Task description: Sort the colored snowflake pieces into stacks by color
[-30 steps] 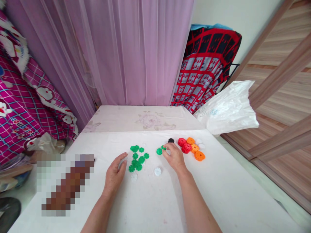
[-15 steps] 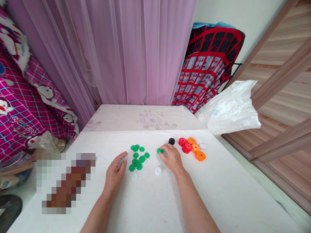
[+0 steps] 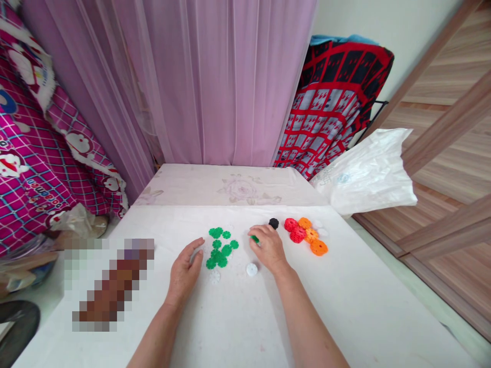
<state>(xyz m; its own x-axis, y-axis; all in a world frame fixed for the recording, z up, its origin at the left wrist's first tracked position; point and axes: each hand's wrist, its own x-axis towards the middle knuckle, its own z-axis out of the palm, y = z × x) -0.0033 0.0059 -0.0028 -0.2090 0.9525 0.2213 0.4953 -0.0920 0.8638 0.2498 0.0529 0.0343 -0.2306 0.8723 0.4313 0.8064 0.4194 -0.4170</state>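
Observation:
Several green notched plastic discs [image 3: 217,257] lie loosely grouped on the white tabletop [image 3: 230,317]. To their left rests my left hand [image 3: 186,266], thumb and fingers apart, holding nothing. My right hand [image 3: 268,247] is closed on a green disc [image 3: 254,238], mostly hidden by the fingers. A stack of white discs [image 3: 251,269] sits in front of that hand, and a single pale disc [image 3: 215,276] lies below the green group. Just behind the right hand is a black stack of discs [image 3: 273,223].
Right of my right hand stand red stacks [image 3: 297,234] and orange stacks [image 3: 318,247] of discs, with whitish discs [image 3: 321,228] behind. A white plastic bag [image 3: 368,176] hangs over the table's right edge. Purple curtains [image 3: 230,82] close off the back. A blurred patch [image 3: 115,286] covers something at left.
The fingers of my right hand now cover more of the green disc. My left hand stays open beside the green discs. The whole view has shifted slightly.

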